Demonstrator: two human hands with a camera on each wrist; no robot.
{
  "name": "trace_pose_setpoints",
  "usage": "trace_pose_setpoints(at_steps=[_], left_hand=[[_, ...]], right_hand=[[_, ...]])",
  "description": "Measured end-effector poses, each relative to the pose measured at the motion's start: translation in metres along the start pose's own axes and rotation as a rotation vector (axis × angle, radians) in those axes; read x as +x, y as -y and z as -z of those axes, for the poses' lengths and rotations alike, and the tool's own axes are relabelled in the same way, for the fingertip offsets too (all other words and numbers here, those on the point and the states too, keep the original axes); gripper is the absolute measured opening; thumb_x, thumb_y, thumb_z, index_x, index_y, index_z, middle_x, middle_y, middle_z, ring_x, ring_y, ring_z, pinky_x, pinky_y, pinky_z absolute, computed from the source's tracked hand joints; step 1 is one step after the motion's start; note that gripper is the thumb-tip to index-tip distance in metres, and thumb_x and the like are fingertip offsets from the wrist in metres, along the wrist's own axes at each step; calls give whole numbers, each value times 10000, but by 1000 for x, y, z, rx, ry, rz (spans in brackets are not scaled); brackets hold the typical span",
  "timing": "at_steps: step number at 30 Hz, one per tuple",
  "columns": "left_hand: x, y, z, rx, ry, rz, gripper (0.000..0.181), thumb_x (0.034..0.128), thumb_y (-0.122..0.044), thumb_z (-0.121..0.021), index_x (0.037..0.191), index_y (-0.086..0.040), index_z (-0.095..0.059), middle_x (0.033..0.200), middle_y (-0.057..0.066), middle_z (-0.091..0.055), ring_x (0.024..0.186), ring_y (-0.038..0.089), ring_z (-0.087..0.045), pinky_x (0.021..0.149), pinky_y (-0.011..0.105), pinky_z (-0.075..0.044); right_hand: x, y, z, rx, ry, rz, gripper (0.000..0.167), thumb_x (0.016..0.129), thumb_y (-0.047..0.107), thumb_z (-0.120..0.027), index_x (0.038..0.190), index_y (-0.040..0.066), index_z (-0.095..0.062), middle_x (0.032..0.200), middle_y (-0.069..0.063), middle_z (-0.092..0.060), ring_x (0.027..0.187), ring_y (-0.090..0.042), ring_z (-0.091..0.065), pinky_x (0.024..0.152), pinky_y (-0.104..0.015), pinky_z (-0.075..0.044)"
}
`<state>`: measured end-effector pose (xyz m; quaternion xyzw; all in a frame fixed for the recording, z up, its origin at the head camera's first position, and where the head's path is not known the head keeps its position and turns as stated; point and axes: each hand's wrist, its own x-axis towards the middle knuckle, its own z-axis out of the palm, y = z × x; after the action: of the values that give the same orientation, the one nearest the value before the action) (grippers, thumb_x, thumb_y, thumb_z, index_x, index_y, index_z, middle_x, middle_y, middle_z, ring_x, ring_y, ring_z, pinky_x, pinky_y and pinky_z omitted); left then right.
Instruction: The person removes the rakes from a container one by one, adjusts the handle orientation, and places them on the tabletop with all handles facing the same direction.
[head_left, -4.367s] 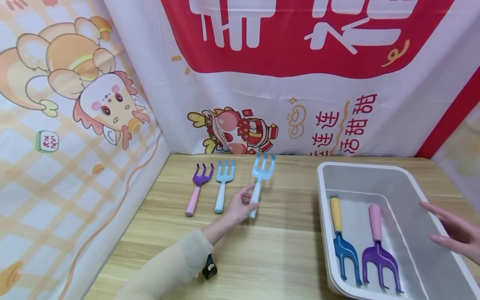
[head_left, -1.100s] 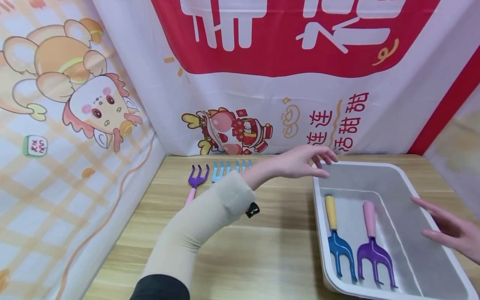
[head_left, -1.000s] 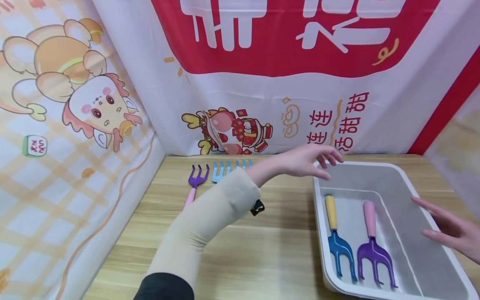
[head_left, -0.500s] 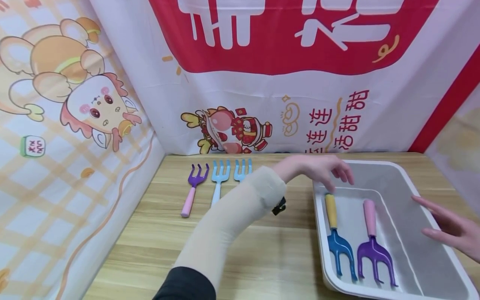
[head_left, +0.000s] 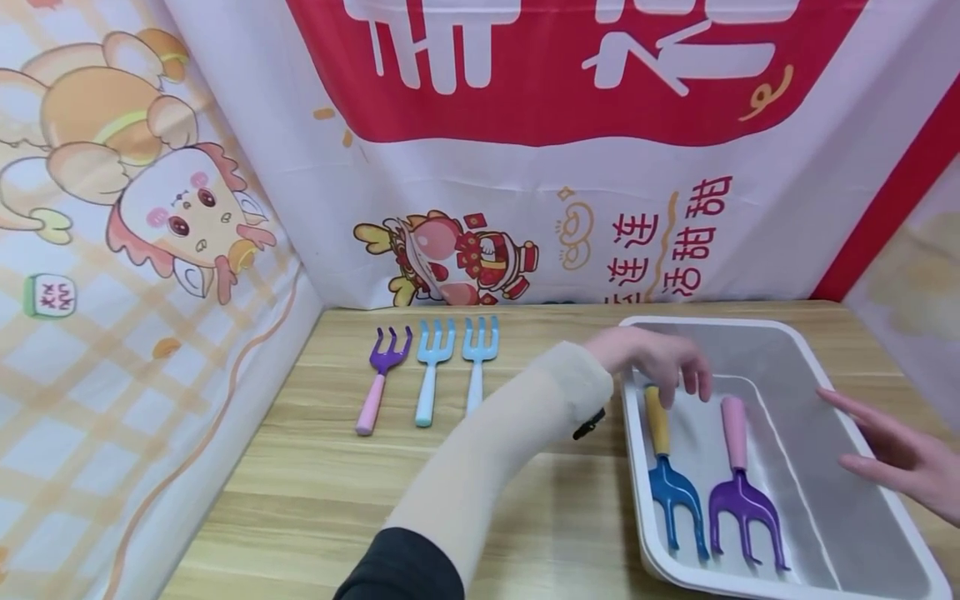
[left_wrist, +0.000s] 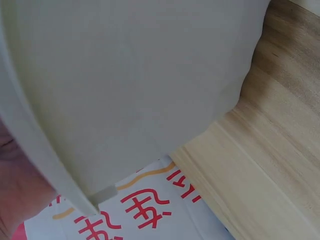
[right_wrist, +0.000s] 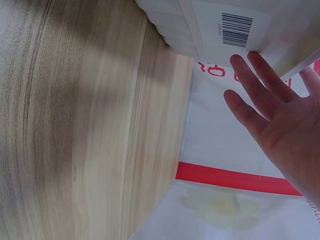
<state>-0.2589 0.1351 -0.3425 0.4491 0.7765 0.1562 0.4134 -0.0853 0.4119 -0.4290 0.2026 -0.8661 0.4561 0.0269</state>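
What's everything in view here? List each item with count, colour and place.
Light-blue hand forks: two, light blue, on the table's left half
Purple hand fork: one, purple with pink handle, left of those
Bin: one, pale grey, right side of table
Blue hand fork: one, blue with yellow handle, in bin
Second purple fork: one, purple with pink handle, in bin
Barcode label: one, black-on-white, bin's outside
Table: one, wood-toned, underneath
Printed cloth: pieces unclear, mostly white and red, around
Left sleeve: one, cream and black, across table
Left hand: one, above yellow handle
Right hand: one, at bin's right rim
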Motion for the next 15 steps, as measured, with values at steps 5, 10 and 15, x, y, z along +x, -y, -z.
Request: trace_pose_setpoints(at_steps=[5,10,15], left_hand=[[8,-2,-1,29,15,99,407,762,127,-714,1071,-132,-659,1132,24,-602,956,94,-538,751,201,-462],[14,-6,-9,69,42,225,378,775,117,-694,1057,-133,-672,1064,5,-572,858,121,-519,705,234,-460],[19,-6,-17,118,62,351,399,762,84,-712,1042,-200,-688,1050,-33,-536,908,128,-516,740,273,-462]], right_hand=[[2,1,1,-28,0,-51,791,851,-177,-591,1529,64,-262,1351,321,-365,1063,134,-479,650,-198,-534],[1,2,2,-40,4,-74,795,857,-160,-599,1533,79,-257,1338,333,-350,1049,140,-477,644,-205,-536],[1,2,2,-55,6,-89,794,859,-147,-608,1534,82,-258,1336,340,-338,1054,151,-462,654,-192,-528]])
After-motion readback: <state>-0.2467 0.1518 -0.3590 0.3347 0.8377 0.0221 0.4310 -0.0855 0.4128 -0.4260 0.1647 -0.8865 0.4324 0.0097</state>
